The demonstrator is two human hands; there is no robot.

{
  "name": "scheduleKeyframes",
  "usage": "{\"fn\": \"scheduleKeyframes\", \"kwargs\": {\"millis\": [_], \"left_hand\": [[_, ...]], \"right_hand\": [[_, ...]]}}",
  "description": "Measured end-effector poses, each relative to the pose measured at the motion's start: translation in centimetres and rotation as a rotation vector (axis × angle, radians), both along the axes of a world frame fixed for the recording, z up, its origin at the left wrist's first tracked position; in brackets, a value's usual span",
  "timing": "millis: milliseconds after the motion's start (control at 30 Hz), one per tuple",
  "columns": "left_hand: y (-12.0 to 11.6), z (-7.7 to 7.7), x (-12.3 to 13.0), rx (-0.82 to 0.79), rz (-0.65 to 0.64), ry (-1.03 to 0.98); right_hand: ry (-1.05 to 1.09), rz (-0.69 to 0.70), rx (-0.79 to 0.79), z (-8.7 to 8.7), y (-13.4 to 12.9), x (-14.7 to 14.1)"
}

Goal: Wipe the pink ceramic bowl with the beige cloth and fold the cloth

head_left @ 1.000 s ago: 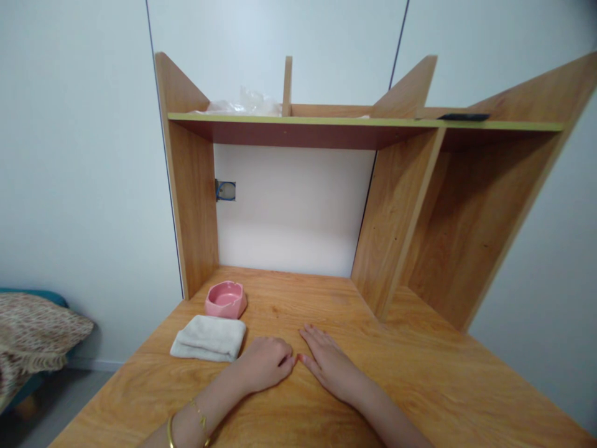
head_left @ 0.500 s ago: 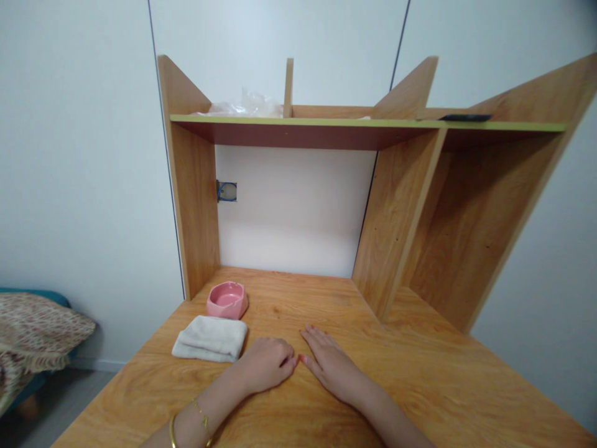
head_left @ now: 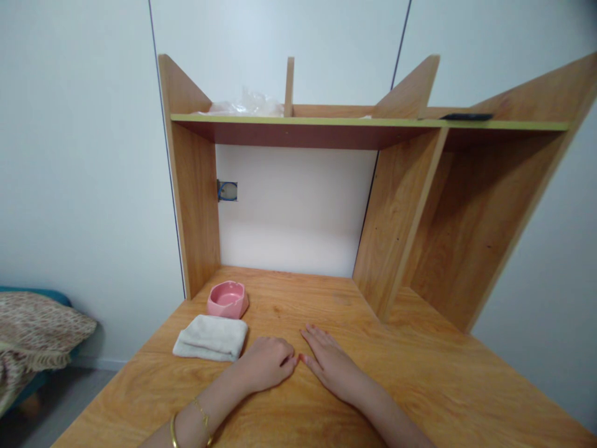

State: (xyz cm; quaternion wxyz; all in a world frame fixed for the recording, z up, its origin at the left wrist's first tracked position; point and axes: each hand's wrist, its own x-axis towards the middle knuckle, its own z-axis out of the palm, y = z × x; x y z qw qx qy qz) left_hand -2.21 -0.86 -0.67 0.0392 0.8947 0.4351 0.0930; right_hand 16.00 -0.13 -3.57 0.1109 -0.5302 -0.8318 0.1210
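My left hand [head_left: 269, 364] rests on the wooden desk [head_left: 289, 414] with its fingers curled in, just right of a folded pale grey cloth [head_left: 212, 338]. No object shows in it. Flat on the desk lies my right hand [head_left: 329, 363], its fingers stretched out and its thumb apart, holding nothing. The thumb tips of both hands nearly meet. Behind the cloth stands a pink faceted bowl [head_left: 227, 300].
A wooden shelf unit [head_left: 398, 218] rises from the back of the desk, with a clear plastic bag [head_left: 249, 104] and a dark flat object [head_left: 466, 116] on top. A wall socket opening [head_left: 228, 191] is at the back left. A patterned fabric [head_left: 41, 326] lies far left.
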Motion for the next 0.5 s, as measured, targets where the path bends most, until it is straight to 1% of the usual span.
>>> {"fn": "scheduleKeyframes", "kwargs": {"millis": [500], "left_hand": [[-0.11,0.14,-0.05,-0.018,0.006,-0.007]], "right_hand": [[-0.024,-0.013,-0.009,0.65,-0.33,-0.15]]}}
